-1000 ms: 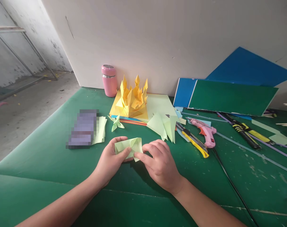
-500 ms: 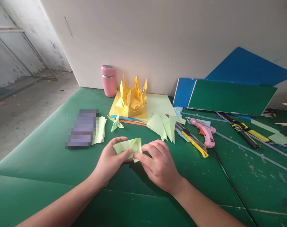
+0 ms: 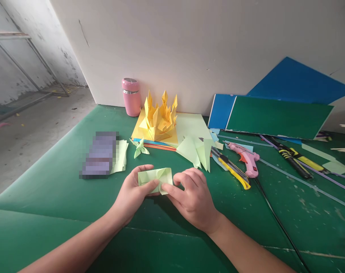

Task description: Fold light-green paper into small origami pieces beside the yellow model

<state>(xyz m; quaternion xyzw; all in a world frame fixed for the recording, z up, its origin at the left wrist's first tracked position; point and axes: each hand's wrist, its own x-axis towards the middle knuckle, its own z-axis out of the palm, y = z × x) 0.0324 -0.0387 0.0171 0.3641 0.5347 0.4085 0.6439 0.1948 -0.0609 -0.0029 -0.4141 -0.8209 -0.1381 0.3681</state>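
A small light-green piece of folded paper (image 3: 149,176) with crease lines is held up between my two hands, above the green table. My left hand (image 3: 135,185) grips its left side, thumb on top and fingers behind. At the lower right of the paper, my right hand (image 3: 192,197) pinches the edge, its other fingers curled. Beyond the hands lie a small green paper flower (image 3: 140,148) and some folded light-green sheets (image 3: 191,151).
A yellow folded-paper crown (image 3: 161,121) rests on stacked coloured paper behind, beside a pink flask (image 3: 131,98). On the right lie a yellow utility knife (image 3: 232,169) and a pink glue gun (image 3: 248,159) with its cord. A blurred purple object (image 3: 100,155) lies left, by paper slips (image 3: 119,157).
The folded paper lies a little flatter and slightly farther right, its right part pressed down under my fingers. Both hands keep their hold on it.
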